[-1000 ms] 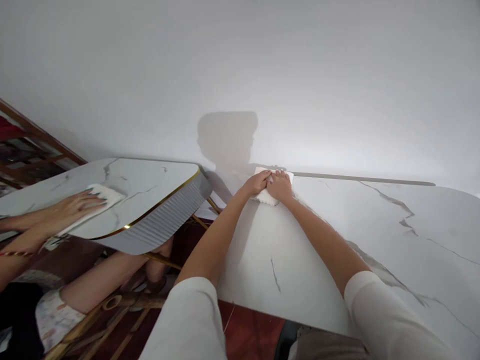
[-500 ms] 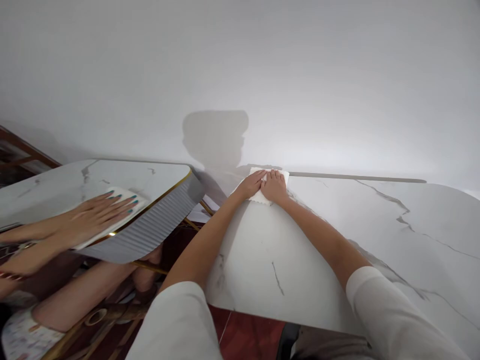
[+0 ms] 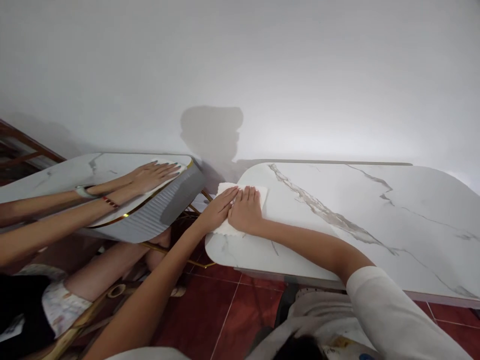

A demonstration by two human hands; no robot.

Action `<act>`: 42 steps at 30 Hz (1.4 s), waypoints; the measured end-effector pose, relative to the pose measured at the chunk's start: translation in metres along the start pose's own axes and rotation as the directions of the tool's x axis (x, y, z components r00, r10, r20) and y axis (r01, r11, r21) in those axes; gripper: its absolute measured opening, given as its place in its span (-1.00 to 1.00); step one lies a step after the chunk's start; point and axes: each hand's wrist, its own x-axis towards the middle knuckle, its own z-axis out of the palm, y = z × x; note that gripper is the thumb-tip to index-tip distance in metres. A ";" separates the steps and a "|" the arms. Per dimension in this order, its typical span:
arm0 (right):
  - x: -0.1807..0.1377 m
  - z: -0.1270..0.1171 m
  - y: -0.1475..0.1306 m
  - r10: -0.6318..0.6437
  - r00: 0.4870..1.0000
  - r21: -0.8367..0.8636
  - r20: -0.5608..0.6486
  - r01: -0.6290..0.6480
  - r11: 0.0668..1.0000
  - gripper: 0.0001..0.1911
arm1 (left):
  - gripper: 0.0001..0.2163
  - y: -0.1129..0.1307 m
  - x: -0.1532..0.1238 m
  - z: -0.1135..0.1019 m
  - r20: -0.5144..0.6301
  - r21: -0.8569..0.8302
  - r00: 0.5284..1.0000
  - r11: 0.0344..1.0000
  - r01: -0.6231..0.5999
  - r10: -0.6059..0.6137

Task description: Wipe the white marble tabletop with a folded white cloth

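Note:
A folded white cloth (image 3: 258, 192) lies on the left end of a white marble-look table (image 3: 356, 210). My left hand (image 3: 217, 207) and my right hand (image 3: 245, 210) lie side by side on the cloth, fingers flat and stretched toward the wall, pressing it onto the tabletop near the rounded left edge.
To the left stands a second marble-look table (image 3: 112, 167) with a gold rim and ribbed side. Another person's hands (image 3: 150, 175) press a white cloth there, and their legs (image 3: 105, 272) show beneath. A white wall runs behind both tables. Red floor tiles (image 3: 232, 310) lie below.
Both my hands have slid the cloth from the table's far edge by the wall toward me and to the left end. The other person's hands moved right along their table.

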 end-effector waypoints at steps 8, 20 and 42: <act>-0.060 -0.023 -0.013 -0.133 0.988 0.066 0.083 0.128 0.990 -0.34 | -0.46 0.056 -0.053 -0.011 0.021 0.049 0.997 0.996 0.074 -0.075; -0.110 -0.063 0.040 -0.074 0.987 0.040 0.140 0.069 0.997 -0.33 | -0.43 0.143 -0.023 0.002 0.074 0.055 0.987 0.989 0.135 -0.139; 0.091 -0.034 0.169 0.056 0.998 -0.052 0.036 -0.054 0.997 -0.45 | -0.50 0.047 0.185 0.051 -0.091 -0.133 0.977 0.975 0.180 -0.193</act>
